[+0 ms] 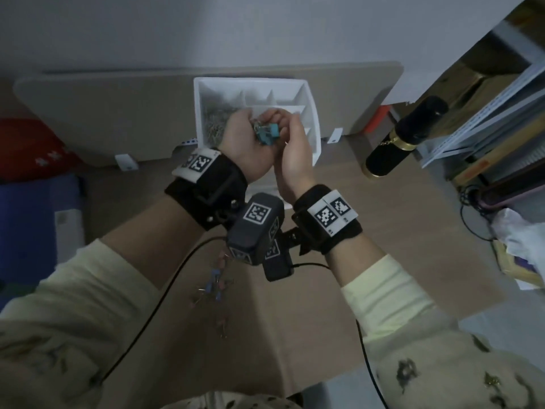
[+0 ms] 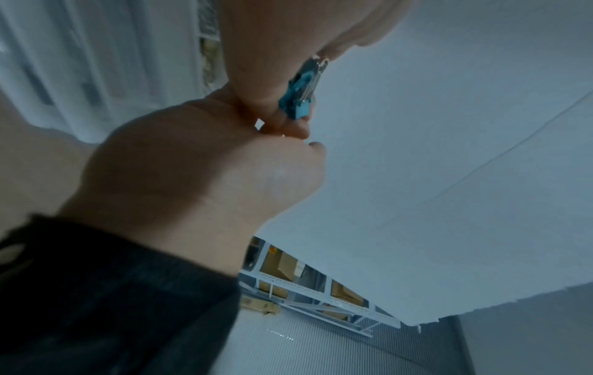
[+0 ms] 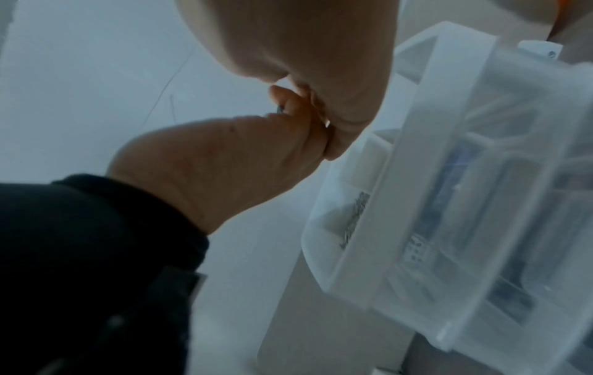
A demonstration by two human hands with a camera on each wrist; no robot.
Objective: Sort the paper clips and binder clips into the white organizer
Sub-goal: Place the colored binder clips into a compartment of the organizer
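the left hand (image 1: 250, 143) cups a bunch of small teal metal binder clips (image 1: 267, 134) just above the white plastic compartmented organizer (image 1: 312, 113), and the right hand (image 1: 292, 149) pinches at one of them. the organizer's left compartment already holds a heap of silver wire paper clips (image 1: 216, 119). a scatter of coloured clips (image 1: 216, 283) lies on the brown worktop (image 1: 324, 290), so i judge the sorting partly done.

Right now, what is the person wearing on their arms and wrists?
Pale cream sleeves are pushed up the forearms. Each wrist wears a wide black strap carrying white tags with black square-pattern markers. Small dark box cameras, also marked, hang under the wrists, trailing thin black cables.
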